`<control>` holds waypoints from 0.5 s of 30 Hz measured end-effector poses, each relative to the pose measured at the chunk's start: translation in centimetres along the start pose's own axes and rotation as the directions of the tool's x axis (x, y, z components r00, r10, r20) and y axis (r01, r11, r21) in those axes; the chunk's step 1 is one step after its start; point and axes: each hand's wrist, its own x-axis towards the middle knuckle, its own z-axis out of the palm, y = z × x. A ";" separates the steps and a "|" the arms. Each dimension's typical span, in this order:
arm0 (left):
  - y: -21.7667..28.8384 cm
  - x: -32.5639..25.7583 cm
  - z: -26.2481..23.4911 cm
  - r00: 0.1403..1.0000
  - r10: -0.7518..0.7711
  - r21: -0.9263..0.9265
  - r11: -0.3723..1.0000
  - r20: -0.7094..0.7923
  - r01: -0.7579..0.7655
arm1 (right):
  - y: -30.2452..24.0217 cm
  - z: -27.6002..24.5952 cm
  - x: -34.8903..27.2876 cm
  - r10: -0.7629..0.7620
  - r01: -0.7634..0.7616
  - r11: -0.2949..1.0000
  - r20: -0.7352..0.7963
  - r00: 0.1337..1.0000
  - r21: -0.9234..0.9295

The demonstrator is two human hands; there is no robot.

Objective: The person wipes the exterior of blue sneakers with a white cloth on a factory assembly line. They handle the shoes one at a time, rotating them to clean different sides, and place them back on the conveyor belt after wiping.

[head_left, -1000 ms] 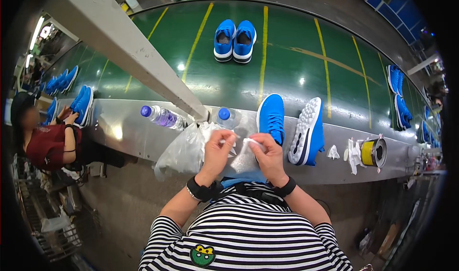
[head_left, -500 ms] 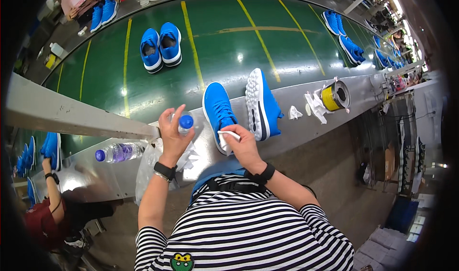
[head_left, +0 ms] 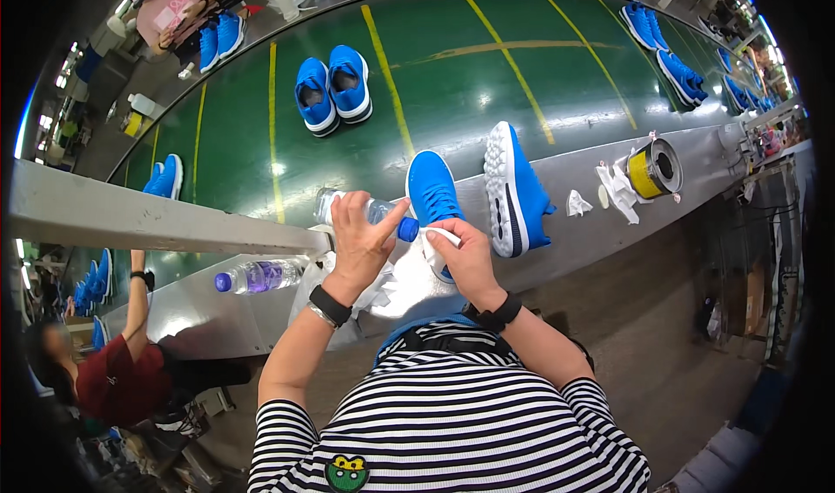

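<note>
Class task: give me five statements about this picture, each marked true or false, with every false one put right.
1. The left hand holds a clear plastic bottle. True.
2. That bottle's cap is off. False: the blue cap is on.
3. The right hand grips a shoe. False: the right hand pinches a piece of white cloth or paper.
4. A pair of blue sneakers stands on the green belt. True.
5. Both nearest sneakers stand upright. False: the right-hand sneaker lies on its side.
</note>
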 end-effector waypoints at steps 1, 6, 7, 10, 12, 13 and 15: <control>0.1 0.1 -0.2 1.000 0.013 0.018 1.000 0.007 -0.013 | 0.2 0.0 0.1 0.015 -0.015 1.000 0.002 1.000 -0.001; 0.7 0.5 -0.6 0.998 0.046 0.108 0.993 0.047 -0.051 | 1.2 -0.4 0.4 0.091 -0.094 0.994 0.051 0.995 0.050; 0.7 0.6 -0.6 0.997 0.060 0.137 0.988 0.045 -0.066 | 1.3 -0.5 0.3 0.104 -0.108 0.993 0.067 0.992 0.050; 1.0 0.9 -0.6 0.994 0.090 0.186 0.978 0.053 -0.099 | 2.5 -0.6 0.4 0.110 -0.116 0.983 0.053 0.993 0.143; 1.1 1.1 -0.6 0.992 0.107 0.207 0.971 0.059 -0.117 | 3.0 -0.7 0.4 0.141 -0.154 0.965 0.075 0.987 0.214; 1.1 1.1 -0.6 0.991 0.118 0.218 0.967 0.060 -0.129 | 3.1 -0.7 0.4 0.156 -0.173 0.953 0.087 0.984 0.249; 1.2 1.0 -0.6 0.989 0.128 0.241 0.960 0.069 -0.141 | 2.8 -0.5 0.2 0.180 -0.205 0.933 0.109 0.978 0.294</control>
